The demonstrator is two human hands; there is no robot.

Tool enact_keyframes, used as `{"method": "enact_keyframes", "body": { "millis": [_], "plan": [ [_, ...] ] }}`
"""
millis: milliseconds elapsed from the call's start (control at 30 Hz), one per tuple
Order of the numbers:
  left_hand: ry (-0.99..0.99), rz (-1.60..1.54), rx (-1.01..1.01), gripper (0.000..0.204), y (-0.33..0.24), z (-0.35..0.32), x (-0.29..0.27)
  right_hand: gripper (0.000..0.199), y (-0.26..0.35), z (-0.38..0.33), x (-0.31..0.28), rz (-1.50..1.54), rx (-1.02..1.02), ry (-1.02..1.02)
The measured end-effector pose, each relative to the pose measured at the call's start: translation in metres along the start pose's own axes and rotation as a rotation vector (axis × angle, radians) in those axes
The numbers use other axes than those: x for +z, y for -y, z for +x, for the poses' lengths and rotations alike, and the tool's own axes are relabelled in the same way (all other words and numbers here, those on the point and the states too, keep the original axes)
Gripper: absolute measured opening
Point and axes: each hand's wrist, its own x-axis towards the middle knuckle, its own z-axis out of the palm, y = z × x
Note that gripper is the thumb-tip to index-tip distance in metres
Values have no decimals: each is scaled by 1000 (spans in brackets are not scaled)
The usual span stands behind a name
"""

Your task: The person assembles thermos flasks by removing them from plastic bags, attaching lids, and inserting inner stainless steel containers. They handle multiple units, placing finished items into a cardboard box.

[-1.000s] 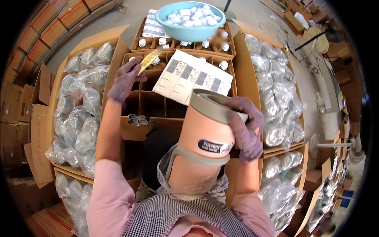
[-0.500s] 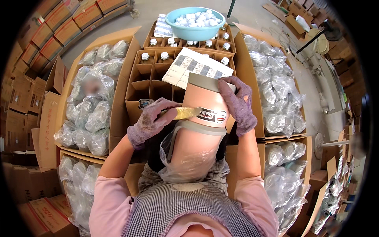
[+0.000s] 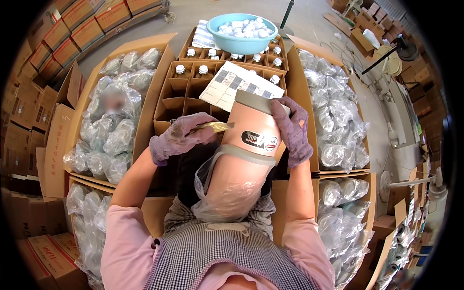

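My right hand (image 3: pixel 291 129), in a purple glove, grips the upper side of a tall salmon-pink flask (image 3: pixel 246 145) with a grey rim and a dark oval label. The flask's lower half sits in a clear plastic bag (image 3: pixel 222 195) against my lap. My gloved left hand (image 3: pixel 178 138) pinches a small gold sticker (image 3: pixel 215 127) and holds it against the flask's left side, beside the label.
A divided cardboard box (image 3: pixel 169 104) ahead holds white-capped bottles and a printed sheet (image 3: pixel 239 87). A blue bowl (image 3: pixel 241 33) of white caps sits on it. Open cartons of bagged items (image 3: pixel 108 125) flank me left and right. Stacked boxes line the left.
My left hand came down from the divided box with the gold sticker and now presses it to the flask. The flask has tilted slightly further forward.
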Motion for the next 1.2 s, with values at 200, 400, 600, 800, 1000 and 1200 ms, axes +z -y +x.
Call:
{"method": "enact_keyframes", "body": {
  "millis": [200,400,600,800,1000,1200],
  "plan": [
    [-172,241,216,30,4,0,19,37,-2,0,-1,51,-5,3],
    [-298,421,365,27,7,10,29,37,-2,-1,-1,50,4,1],
    [-147,367,315,25,-2,11,23,39,-1,-1,-2,45,-1,1],
    [-180,641,352,29,-36,15,43,40,1,-3,-3,50,-11,-4],
    [145,709,868,20,-71,-8,54,40,0,-2,-2,33,15,-21],
    [-424,824,428,18,-28,17,34,40,1,1,1,39,2,-4]
  ]
}}
